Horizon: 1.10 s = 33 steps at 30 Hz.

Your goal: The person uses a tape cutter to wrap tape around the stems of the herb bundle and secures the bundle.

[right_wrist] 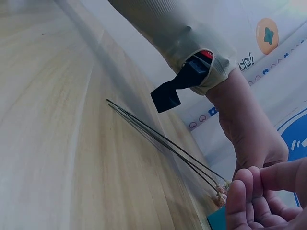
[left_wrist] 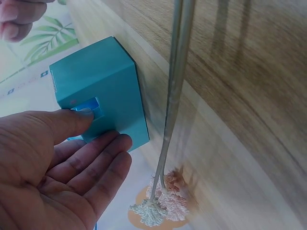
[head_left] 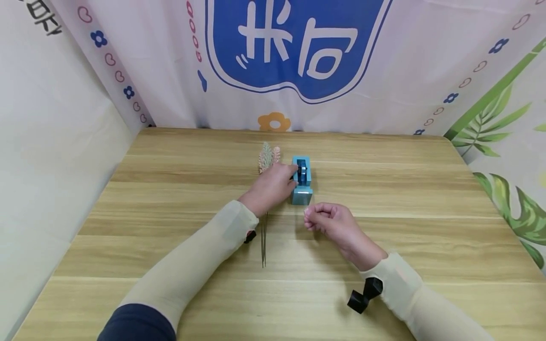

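A blue tape dispenser with a roll in its top slot stands near the table's middle. My left hand grips it from the left; in the left wrist view the thumb lies at a small side opening and the other fingers sit lower along the dispenser. In front of it, my right hand holds thumb and forefinger pinched together. A faint strip of clear tape seems to run from the dispenser to these fingertips. Partly under my left wrist lie artificial flower stems with pink and pale green heads.
The wood-grain table reaches back to a printed cloth hanging behind it. More patterned cloth hangs along the right side. A black wrist camera juts from the right cuff, low over the table.
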Each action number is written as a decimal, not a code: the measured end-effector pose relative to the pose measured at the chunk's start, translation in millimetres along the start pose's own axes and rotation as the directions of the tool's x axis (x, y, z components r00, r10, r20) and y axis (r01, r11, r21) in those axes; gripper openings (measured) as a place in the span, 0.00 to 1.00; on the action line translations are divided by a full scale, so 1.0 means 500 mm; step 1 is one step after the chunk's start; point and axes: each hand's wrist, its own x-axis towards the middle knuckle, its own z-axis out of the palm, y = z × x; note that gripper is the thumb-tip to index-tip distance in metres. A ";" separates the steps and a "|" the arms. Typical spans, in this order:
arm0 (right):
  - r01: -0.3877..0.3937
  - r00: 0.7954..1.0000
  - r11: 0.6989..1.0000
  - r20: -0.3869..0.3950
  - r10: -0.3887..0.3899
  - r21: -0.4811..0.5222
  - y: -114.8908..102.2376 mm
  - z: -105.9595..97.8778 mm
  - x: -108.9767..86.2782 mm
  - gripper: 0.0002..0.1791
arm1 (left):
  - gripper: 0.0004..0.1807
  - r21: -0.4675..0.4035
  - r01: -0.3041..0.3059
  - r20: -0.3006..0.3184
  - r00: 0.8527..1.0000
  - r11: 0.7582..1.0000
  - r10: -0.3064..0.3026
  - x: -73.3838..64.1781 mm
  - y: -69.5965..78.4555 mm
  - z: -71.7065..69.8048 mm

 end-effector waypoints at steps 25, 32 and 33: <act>0.040 0.999 0.999 0.008 -0.040 -0.018 0.011 0.011 -0.047 0.10 | 0.24 -0.004 -0.010 -0.018 1.000 1.000 0.010 -0.002 0.002 -0.005; 0.060 0.998 0.998 0.032 -0.060 0.003 0.022 0.016 -0.060 0.08 | 0.22 0.006 -0.027 -0.025 0.999 1.000 0.027 -0.004 0.000 -0.003; 0.060 0.998 0.998 0.032 -0.060 0.002 0.023 0.016 -0.062 0.07 | 0.22 0.006 -0.025 -0.024 0.999 1.000 0.026 -0.004 -0.001 -0.002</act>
